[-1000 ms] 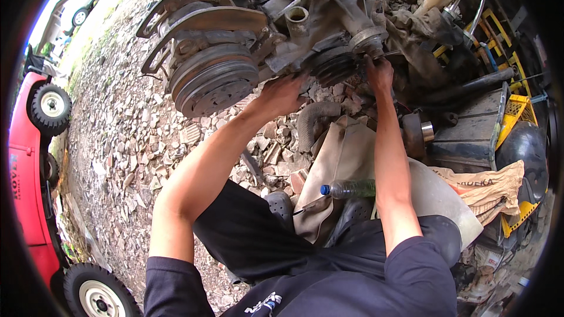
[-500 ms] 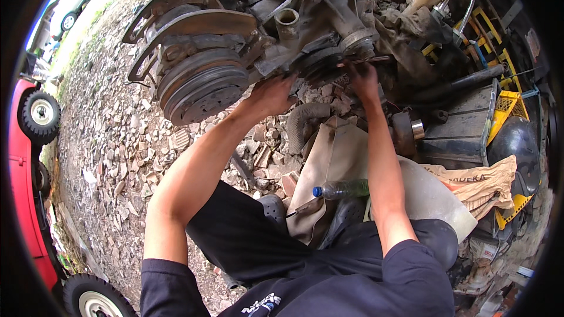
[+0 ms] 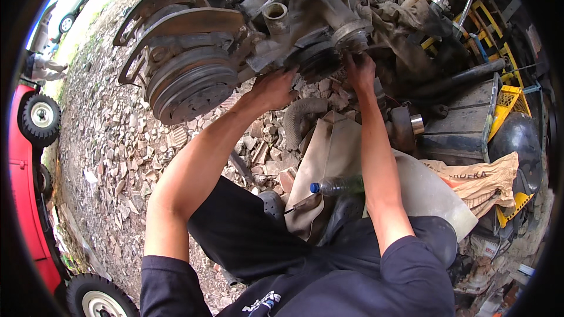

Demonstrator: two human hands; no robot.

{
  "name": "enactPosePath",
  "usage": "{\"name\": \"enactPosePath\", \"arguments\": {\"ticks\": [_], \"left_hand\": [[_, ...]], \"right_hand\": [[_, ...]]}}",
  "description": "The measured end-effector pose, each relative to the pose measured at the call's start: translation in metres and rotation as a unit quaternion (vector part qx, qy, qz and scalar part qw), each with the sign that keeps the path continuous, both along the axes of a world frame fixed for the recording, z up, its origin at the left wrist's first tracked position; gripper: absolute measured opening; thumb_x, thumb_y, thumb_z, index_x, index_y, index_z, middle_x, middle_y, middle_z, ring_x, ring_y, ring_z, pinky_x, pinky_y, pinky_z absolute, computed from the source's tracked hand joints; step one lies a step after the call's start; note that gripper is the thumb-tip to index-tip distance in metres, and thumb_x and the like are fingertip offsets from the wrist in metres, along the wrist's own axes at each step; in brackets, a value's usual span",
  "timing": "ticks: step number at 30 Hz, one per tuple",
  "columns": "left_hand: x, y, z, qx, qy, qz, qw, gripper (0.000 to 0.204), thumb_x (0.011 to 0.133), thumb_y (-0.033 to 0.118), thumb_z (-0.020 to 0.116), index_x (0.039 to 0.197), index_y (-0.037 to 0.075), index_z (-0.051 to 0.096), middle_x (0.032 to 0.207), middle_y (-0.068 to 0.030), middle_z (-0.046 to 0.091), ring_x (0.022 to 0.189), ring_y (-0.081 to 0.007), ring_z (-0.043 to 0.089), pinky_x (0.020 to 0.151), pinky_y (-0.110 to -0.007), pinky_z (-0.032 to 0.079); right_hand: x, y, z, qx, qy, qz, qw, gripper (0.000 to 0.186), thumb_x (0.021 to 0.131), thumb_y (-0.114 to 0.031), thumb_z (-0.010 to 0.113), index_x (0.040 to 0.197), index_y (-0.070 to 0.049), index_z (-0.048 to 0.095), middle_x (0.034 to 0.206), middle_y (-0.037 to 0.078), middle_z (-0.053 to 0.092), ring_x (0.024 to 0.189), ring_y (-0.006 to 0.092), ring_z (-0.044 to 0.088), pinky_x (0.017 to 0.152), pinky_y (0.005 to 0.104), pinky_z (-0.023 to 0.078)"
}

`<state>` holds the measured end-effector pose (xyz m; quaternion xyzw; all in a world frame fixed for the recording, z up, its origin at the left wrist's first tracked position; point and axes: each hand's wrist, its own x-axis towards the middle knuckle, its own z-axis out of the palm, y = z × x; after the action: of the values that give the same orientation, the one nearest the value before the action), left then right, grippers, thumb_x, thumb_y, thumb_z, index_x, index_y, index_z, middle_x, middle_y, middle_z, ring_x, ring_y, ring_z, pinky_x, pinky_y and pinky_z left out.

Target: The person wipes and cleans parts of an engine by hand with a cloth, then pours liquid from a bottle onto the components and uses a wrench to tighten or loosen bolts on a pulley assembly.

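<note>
A greasy engine (image 3: 282, 35) fills the far middle, with stacked belt pulleys (image 3: 191, 85) on its left side. My left hand (image 3: 273, 90) is raised against its underside beside a dark round pulley (image 3: 316, 56). Its thumb stands apart, while the fingertips are hidden by the metal. My right hand (image 3: 360, 73) is just right of that pulley, below a round metal fitting (image 3: 352, 35). Its fingers are bent closed up at the fitting's lower edge; what lies between them is hidden. Under the hands lies a ribbed, bent hose (image 3: 301, 120).
Broken stone (image 3: 141, 158) covers the ground. By my legs are a beige sheet (image 3: 329, 152) and a blue-capped bottle (image 3: 338, 186). To the right are a brown paper sack (image 3: 470, 179), a yellow crate (image 3: 508, 105) and a dark panel (image 3: 458, 123). A red vehicle (image 3: 26, 182) stands left.
The engine sits slightly further left in view. My right hand has turned and closed up below the fitting; a thin bar that stuck out by its fingers no longer shows. The left hand keeps its place.
</note>
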<state>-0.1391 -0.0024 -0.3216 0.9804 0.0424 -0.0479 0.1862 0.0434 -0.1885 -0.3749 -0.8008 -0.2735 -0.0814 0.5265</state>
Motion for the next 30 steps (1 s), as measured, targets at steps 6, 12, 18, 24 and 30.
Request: {"name": "enactPosePath", "arguments": {"ticks": [6,12,18,24,30], "left_hand": [[-0.011,0.012,-0.012,0.009,-0.031,-0.002,0.999,0.072,0.082,0.029,0.067,0.142,0.004,0.035,0.116,-0.0273,0.059,0.109,-0.0414,0.056,0.095,-0.047,0.044],[-0.021,0.004,0.015,0.011,0.012,0.024,1.0,0.07,0.083,0.027,0.065,0.142,0.006,0.035,0.122,-0.0248,0.056,0.115,-0.039,0.053,0.098,-0.047,0.043],[-0.03,0.015,0.012,0.024,-0.019,-0.006,1.0,0.068,0.085,0.032,0.064,0.142,0.009,0.036,0.123,-0.0248,0.056,0.117,-0.0393,0.053,0.099,-0.046,0.043],[-0.031,0.011,0.014,0.045,-0.003,0.014,0.999,0.067,0.085,0.033,0.063,0.142,0.009,0.037,0.122,-0.0246,0.056,0.115,-0.0389,0.054,0.098,-0.046,0.044],[-0.02,0.006,0.018,0.021,-0.001,-0.002,1.0,0.07,0.084,0.031,0.065,0.142,0.007,0.036,0.117,-0.0266,0.059,0.111,-0.0401,0.056,0.096,-0.046,0.045]], "right_hand": [[-0.03,0.009,0.001,0.016,0.038,0.05,0.998,0.032,0.084,-0.029,0.068,0.092,0.002,0.066,0.087,0.023,0.067,0.084,0.0397,0.065,0.073,0.0414,0.05],[-0.013,0.008,0.001,0.0,-0.003,-0.017,1.0,0.034,0.084,-0.03,0.067,0.095,0.002,0.066,0.091,0.024,0.067,0.09,0.0416,0.064,0.075,0.0446,0.049],[0.012,-0.006,-0.018,0.034,0.077,0.091,0.992,0.032,0.085,-0.027,0.067,0.098,0.002,0.067,0.091,0.019,0.069,0.088,0.0336,0.065,0.077,0.0398,0.049],[0.011,-0.025,-0.002,-0.054,0.036,-0.02,0.998,0.034,0.086,-0.027,0.068,0.1,0.003,0.067,0.091,0.014,0.071,0.084,0.0225,0.067,0.076,0.0345,0.049],[0.012,-0.02,-0.01,-0.01,0.092,0.048,0.995,0.041,0.084,-0.033,0.07,0.104,0.002,0.066,0.094,0.016,0.07,0.088,0.0295,0.067,0.079,0.0399,0.049]]}}
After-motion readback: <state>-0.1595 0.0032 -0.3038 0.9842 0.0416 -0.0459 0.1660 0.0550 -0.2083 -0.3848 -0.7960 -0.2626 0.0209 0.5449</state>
